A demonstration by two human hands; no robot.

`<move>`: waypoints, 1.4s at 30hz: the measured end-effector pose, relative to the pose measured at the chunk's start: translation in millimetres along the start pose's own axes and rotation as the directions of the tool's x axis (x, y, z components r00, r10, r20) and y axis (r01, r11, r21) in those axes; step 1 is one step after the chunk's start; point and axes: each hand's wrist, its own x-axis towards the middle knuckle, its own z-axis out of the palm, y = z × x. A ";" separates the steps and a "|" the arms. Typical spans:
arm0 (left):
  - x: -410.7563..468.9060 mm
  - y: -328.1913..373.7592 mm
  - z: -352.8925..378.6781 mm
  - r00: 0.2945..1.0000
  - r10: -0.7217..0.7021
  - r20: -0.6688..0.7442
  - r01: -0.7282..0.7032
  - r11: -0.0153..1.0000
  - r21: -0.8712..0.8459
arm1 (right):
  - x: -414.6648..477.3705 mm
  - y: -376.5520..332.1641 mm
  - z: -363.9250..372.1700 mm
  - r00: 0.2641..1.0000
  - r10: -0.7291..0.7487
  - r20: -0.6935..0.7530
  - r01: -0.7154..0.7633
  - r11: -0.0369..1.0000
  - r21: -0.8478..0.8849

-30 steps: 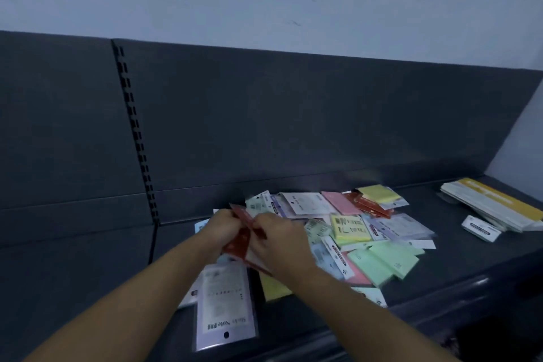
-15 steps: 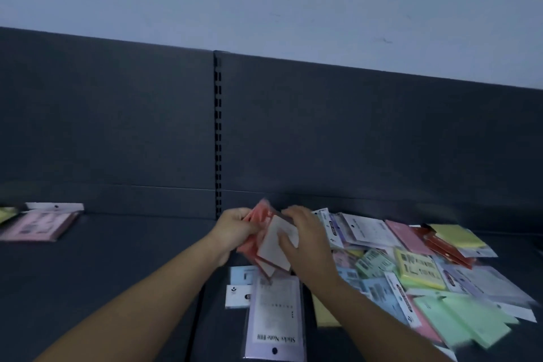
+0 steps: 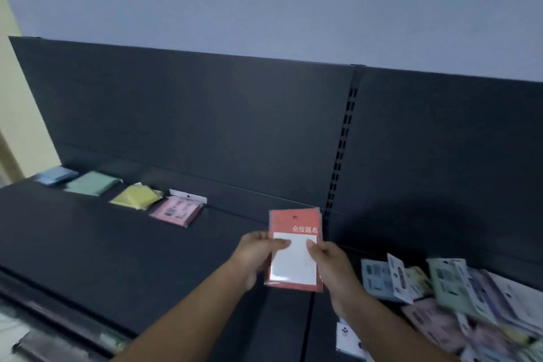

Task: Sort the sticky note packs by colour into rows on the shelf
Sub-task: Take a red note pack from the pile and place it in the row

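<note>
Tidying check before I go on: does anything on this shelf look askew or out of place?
The blue pack, green pack, yellow pack and pink pack sit in line. Only the heap at right is jumbled.

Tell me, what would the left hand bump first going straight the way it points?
Probably the shelf's dark back panel, near the slotted upright. The left hand holds the red pack, which goes too; nothing lies between, though depth is unclear.
</note>
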 end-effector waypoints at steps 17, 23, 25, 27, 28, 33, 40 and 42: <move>110.0 12.3 -160.8 0.973 0.216 -0.079 -0.127 0.791 0.598 | 100.1 14.9 179.8 0.981 0.107 -0.164 -0.158 0.929 -0.335; 125.3 9.4 -165.9 0.998 0.064 -0.013 -0.036 0.708 0.706 | 107.5 14.4 189.7 0.979 0.021 -0.205 -0.133 0.824 -0.550; 128.3 9.8 -164.4 0.999 0.043 -0.013 -0.019 0.659 0.751 | 110.8 15.7 190.1 0.981 0.004 -0.192 -0.116 0.809 -0.576; 129.9 10.6 -162.5 0.997 0.074 -0.038 -0.015 0.608 0.794 | 112.7 16.1 189.8 0.984 0.007 -0.177 -0.109 0.809 -0.577; 130.2 10.6 -161.1 0.995 0.085 -0.058 -0.003 0.589 0.808 | 113.0 16.4 189.0 0.985 0.005 -0.171 -0.104 0.811 -0.576; 122.3 19.2 -144.8 0.995 0.075 -0.060 0.023 0.422 0.906 | 108.9 12.8 175.2 0.991 -0.005 -0.135 -0.064 0.862 -0.502; 110.6 33.0 -65.8 0.967 0.234 0.103 -0.208 0.483 0.851 | 69.8 -5.1 80.3 0.972 -0.101 -0.211 -0.042 0.812 -0.582; 103.2 30.2 -25.5 0.949 0.256 0.182 -0.291 0.500 0.816 | 47.9 -8.3 35.2 0.931 -0.149 -0.333 -0.100 0.773 -0.627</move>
